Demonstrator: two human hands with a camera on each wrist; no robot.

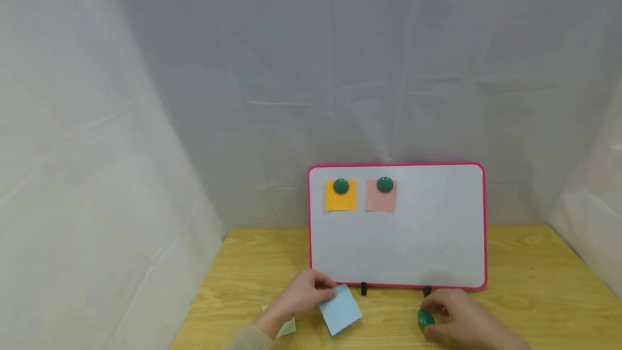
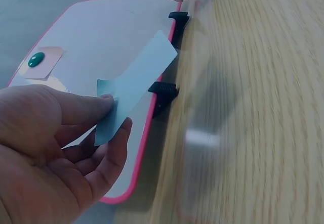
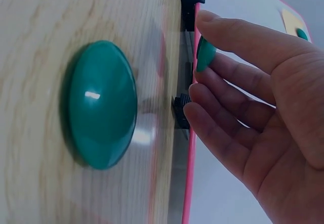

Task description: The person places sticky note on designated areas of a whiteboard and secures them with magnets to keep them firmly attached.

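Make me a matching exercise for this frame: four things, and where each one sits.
Things:
1. blue note
2. orange note
3. pink note
4. loose magnet

Places:
A. in the right hand
B. on the board, left of its neighbour
C. in the left hand
D. on the board, right of its neighbour

Pairs: 1-C, 2-B, 3-D, 4-A
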